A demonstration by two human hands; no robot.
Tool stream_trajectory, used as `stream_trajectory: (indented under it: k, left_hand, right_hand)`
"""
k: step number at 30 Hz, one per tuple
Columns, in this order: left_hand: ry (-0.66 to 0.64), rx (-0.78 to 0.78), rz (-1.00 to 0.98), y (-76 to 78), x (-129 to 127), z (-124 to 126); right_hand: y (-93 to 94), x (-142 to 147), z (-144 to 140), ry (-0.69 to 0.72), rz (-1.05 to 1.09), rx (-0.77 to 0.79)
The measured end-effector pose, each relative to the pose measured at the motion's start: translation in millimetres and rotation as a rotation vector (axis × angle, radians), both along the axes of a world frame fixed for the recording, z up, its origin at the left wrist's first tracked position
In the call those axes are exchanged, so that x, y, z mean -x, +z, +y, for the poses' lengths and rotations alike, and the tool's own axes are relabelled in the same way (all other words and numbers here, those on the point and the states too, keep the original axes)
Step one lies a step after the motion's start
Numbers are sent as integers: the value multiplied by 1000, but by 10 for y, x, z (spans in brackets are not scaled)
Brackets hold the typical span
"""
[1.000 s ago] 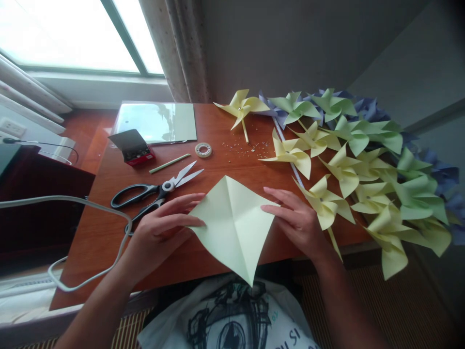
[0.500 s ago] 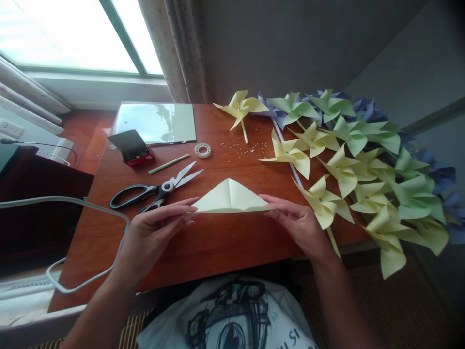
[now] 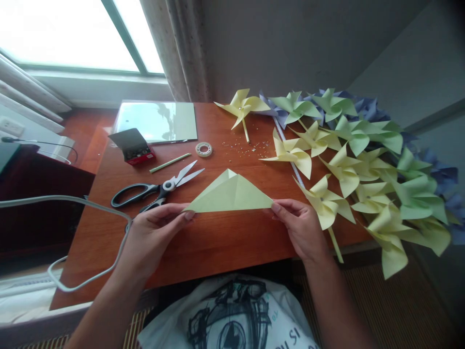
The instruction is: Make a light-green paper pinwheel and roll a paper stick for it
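Over a reddish-brown table (image 3: 225,242) near a window (image 3: 72,34), left fingers (image 3: 180,221) and right fingers (image 3: 282,212) pinch opposite corners of folded paper (image 3: 234,195).

A: ok so what's up with the paper (image 3: 236,195)?
B: pale yellow-green sheet, folded corner to corner into a wide triangle. long folded edge on the near side, almost level, peak pointing away.
A: pressed flat?
B: nah, layers gape a bit, top tips don't line up. crease down the middle too. pinched at both end corners, over the surface (image 3: 225,242).
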State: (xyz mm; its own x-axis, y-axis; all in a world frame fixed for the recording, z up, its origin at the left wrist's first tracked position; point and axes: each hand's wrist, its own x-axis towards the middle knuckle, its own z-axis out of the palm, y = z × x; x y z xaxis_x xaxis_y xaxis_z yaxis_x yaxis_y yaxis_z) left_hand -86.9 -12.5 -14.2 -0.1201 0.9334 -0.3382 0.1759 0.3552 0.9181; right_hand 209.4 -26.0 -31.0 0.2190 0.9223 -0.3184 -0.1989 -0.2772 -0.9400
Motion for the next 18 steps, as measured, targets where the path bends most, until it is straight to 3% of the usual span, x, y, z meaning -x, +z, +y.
stream_trajectory:
  k: [4,10,18]
  left_hand:
    - [-80,-26,-100,14,-11,-9]
    - [-477,-86,-146,135,-13,28]
    - [-508,-25,-148,306,-198,119]
  right_hand:
    - [3,-25,-25,-34,-60,-126]
    - [93,-110,-56,81,-226,-317]
    - [181,-172,-84,263,-469,-408]
